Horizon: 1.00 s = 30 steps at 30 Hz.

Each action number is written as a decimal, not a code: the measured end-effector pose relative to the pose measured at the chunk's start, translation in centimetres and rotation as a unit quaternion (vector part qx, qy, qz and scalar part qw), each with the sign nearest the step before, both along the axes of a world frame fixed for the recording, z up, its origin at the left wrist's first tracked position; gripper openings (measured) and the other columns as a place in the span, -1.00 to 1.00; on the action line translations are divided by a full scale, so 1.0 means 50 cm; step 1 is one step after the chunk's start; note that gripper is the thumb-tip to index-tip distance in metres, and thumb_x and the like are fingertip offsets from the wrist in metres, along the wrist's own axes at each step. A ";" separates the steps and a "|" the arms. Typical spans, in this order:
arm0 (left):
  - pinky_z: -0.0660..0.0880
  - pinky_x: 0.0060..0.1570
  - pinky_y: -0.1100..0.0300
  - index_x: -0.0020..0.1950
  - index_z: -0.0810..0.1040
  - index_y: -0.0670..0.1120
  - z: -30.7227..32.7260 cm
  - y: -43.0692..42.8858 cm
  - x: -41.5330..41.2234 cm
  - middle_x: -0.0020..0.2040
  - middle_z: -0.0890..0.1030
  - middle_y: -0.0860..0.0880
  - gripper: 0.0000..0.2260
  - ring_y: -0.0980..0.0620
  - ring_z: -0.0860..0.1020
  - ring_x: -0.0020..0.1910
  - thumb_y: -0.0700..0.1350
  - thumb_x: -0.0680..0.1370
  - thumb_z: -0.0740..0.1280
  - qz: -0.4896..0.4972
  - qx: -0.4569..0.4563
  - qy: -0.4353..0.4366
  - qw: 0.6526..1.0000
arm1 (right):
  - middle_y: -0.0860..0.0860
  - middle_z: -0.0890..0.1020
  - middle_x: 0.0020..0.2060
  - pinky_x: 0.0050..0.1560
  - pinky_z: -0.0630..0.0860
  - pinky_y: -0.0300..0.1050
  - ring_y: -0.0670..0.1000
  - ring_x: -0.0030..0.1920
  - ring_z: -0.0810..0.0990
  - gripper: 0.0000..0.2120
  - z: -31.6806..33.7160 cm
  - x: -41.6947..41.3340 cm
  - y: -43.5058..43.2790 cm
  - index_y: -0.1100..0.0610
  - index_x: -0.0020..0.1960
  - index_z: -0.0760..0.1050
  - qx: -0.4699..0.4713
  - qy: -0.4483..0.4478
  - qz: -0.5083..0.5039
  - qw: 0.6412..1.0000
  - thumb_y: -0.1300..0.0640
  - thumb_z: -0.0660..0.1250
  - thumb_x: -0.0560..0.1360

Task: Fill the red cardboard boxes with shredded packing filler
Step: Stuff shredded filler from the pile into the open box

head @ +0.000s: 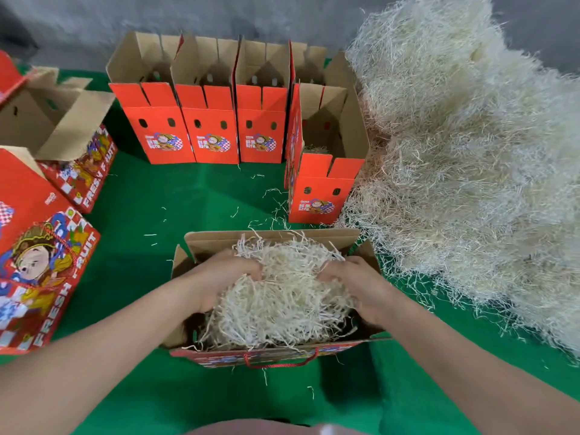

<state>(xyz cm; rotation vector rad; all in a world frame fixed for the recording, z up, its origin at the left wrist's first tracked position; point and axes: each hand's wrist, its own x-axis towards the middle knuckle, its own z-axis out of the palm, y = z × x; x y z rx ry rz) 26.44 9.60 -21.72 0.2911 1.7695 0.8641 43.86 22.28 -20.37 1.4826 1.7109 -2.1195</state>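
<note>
**Stuffing filler into the near box: spill risk**

Left hand [219, 277] and right hand [354, 287] are clutching the filler wad [282, 299] from both sides, fingers curled into it. The wad is sitting in the open red box [270, 238] and mounding above its rim. If the hands are letting go too soon, it's likely springing back and shedding strands onto the green cloth [157, 199].

Eight or nine red boxes [260, 136], one filler heap [470, 152], one filler clump [282, 293], two hands [219, 277] [354, 285].
</note>
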 end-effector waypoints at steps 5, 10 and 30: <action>0.03 0.41 -0.14 0.52 0.02 -0.05 -0.001 -0.014 -0.016 0.53 0.06 -0.09 -0.18 -0.12 0.08 0.48 -0.18 0.39 0.42 -0.034 -0.038 0.033 0.998 | -0.02 0.37 0.05 0.41 0.05 0.22 0.02 0.15 0.28 -0.64 0.003 0.050 0.026 0.14 0.04 0.33 0.008 -0.043 0.014 0.999 0.13 0.39 0.34; -0.05 0.42 -0.07 0.33 0.36 0.10 0.027 0.010 0.000 0.51 0.13 0.01 -0.28 -0.02 0.04 0.49 0.18 0.20 0.45 -0.117 0.009 -0.067 0.991 | -0.03 0.47 0.15 0.35 0.20 0.06 -0.08 0.05 0.44 -0.20 0.021 0.015 -0.004 0.14 0.32 0.20 0.002 0.000 0.063 0.998 -0.03 0.51 0.22; 0.36 0.13 0.09 0.45 0.13 -0.20 -0.006 0.019 -0.017 0.31 0.36 -0.11 -0.26 -0.04 0.38 0.19 -0.10 0.41 0.47 -0.055 0.014 0.099 0.993 | -0.09 0.50 0.26 0.36 0.30 -0.03 -0.08 0.24 0.48 -0.09 0.055 0.042 0.026 -0.04 0.45 0.13 0.016 -0.019 0.197 0.980 0.04 0.53 0.23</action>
